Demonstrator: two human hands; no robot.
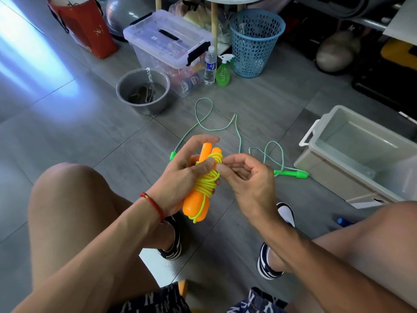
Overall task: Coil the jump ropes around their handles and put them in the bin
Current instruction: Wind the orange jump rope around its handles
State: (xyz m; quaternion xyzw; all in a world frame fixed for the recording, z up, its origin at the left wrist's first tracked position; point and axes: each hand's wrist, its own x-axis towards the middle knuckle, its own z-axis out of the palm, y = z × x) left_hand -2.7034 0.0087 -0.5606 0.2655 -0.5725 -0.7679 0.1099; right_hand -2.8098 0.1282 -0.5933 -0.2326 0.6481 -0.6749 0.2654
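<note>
My left hand (180, 177) grips the two orange handles (195, 206) of a jump rope, held together above my knees. Yellow cord (206, 181) is wound round them in several turns. My right hand (246, 177) pinches the cord at the top of the coil with thumb and forefinger. A second jump rope with a green-and-white cord (237, 129) lies loose on the floor beyond my hands. One of its green handles (292, 173) lies right of my right hand; the other green handle (172, 155) peeks out behind my left hand. An empty pale bin (361, 154) stands at the right.
A grey bucket (144, 91), a lidded clear storage box (169, 46), a water bottle (210, 66), a green spray bottle (223, 71) and a blue mesh basket (256, 41) stand on the floor ahead. A red bag (85, 26) is at the far left. My knees frame the view.
</note>
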